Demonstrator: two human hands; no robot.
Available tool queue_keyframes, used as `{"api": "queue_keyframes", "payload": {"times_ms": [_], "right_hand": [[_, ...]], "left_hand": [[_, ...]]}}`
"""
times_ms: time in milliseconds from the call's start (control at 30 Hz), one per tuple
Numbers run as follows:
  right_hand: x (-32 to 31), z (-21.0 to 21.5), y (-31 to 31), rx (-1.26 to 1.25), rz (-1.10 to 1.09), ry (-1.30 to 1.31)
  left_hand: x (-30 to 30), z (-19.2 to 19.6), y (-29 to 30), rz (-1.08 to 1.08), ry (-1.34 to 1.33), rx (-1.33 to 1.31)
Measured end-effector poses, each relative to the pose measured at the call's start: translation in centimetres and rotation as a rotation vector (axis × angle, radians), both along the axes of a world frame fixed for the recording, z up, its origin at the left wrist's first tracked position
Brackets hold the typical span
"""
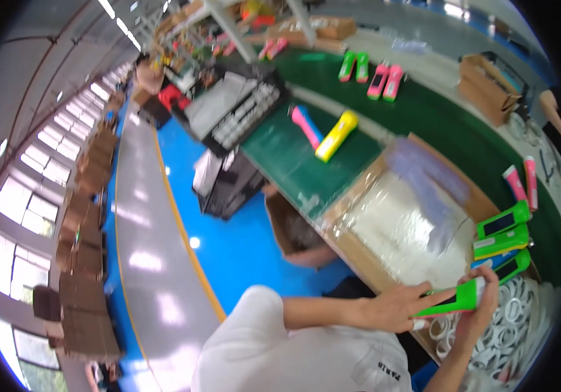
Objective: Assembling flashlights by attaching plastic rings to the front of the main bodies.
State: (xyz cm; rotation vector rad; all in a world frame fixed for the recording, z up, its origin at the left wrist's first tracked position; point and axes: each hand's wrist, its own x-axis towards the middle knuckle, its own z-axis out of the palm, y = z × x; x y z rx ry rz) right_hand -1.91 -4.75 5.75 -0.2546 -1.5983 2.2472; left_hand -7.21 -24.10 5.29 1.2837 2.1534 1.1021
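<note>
Between my two hands, at the lower right, is a green flashlight-shaped device (pixel 466 296) with a dark panel on its side. My left hand (pixel 395 308) holds its left end, with one finger stretched along the panel. The fingers of my right hand (pixel 487 297) wrap around its other, whitish end. Just beyond my right hand lie several similar green devices (pixel 501 243), with a blue one (pixel 493 259) among them. Beneath my hands is a heap of white rings (pixel 506 323).
A cardboard tray (pixel 352 251) with clear plastic bags (pixel 401 225) lies beyond my hands. Yellow (pixel 337 136) and pink-blue (pixel 306 127) devices rest on the green table (pixel 280 157). Pink (pixel 515 183) ones stand on the green belt (pixel 450 124). Black crates (pixel 228 186) and an open carton (pixel 293 228) are left.
</note>
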Motion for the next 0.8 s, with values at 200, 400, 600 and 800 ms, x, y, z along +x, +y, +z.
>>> {"api": "queue_keyframes", "payload": {"times_ms": [200, 400, 600, 800], "right_hand": [[-0.1, 0.0, -2.1, -0.197, 0.042, 0.132], [-0.3, 0.5, -2.5, -0.509, 0.139, 0.388], [-2.0, 1.3, -4.1, -0.243, -0.003, 0.325], [-1.0, 0.6, -1.9, -0.388, -0.139, 0.226]], "left_hand": [[0.1, 0.2, -1.4, -0.014, -0.405, 0.323], [1.9, 0.6, -0.8, -0.246, -1.746, 0.553], [-0.4, 0.3, -1.8, 0.049, -0.019, 0.317], [-0.6, -0.5, 1.9, 0.085, 0.144, 0.314]]}}
